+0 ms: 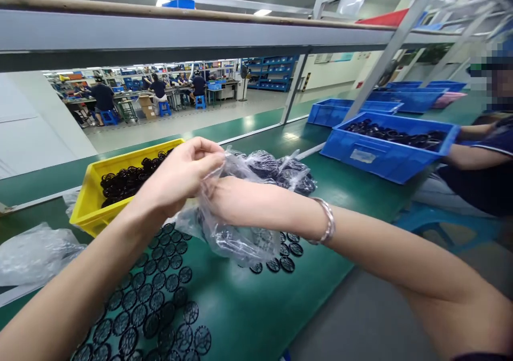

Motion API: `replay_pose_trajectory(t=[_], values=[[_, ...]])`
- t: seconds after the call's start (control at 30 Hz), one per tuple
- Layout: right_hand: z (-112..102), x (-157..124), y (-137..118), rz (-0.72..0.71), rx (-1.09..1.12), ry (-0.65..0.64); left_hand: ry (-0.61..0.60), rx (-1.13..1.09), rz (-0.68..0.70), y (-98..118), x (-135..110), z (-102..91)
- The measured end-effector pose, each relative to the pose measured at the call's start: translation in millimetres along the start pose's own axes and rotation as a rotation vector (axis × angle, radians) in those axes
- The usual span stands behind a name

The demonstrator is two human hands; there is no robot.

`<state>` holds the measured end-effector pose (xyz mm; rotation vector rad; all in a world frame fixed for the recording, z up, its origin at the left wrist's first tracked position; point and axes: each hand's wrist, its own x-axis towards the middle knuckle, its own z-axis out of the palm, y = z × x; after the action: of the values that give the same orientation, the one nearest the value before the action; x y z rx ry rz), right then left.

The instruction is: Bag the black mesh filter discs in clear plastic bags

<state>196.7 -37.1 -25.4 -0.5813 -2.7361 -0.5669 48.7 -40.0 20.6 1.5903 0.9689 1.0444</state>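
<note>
My left hand (180, 176) is closed in a pinch on the mouth of a clear plastic bag (236, 238) that holds black round grille parts. My right hand (224, 198) is pressed against the bag just below the left; its fingers are hidden behind the left hand and the plastic. The bag hangs a little above the green table (248, 307). Under it lie several flat black round grilles (160, 297) set out in rows, and a few more black grilles (280, 262) to the right.
A yellow bin (94, 211) of black parts stands at the left. More filled clear bags (280, 171) lie behind my hands. Crumpled plastic (32, 251) lies far left. Blue bins (385, 147) stand right, beside a seated person's arm (468, 155). Other workers sit far back.
</note>
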Motion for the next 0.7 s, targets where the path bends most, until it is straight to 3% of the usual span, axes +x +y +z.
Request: replay_pose_trajectory(t=[0.07,0.13,0.2,0.23,0.33,0.4,0.47,0.57,0.7], values=[[-22,-19,-2,0.125,0.111,0.091,0.028,-0.066,-0.027,0,4,-10.4],[-35,-56,-10,0.36,0.178,0.322,0.059,-0.131,-0.059,-1,7,-23.0],[-24,-107,-22,0.545,0.184,0.509,0.082,-0.179,-0.085,-3,10,-34.3],[-9,-135,-30,0.594,0.203,0.468,0.093,-0.197,-0.091,-3,10,-38.7],[62,-208,-59,0.766,0.268,0.156,0.117,-0.231,-0.084,-3,10,-45.8],[109,-241,-82,0.86,0.24,0.02,0.123,-0.226,-0.075,-2,10,-47.2],[139,-258,-100,0.92,0.208,-0.03,0.123,-0.201,-0.06,-3,10,-48.1],[152,-266,-108,0.975,0.208,-0.037,0.145,-0.164,-0.054,-6,11,-50.1],[144,-268,-88,1.08,0.153,-0.026,0.148,-0.158,-0.066,-10,11,-51.8]])
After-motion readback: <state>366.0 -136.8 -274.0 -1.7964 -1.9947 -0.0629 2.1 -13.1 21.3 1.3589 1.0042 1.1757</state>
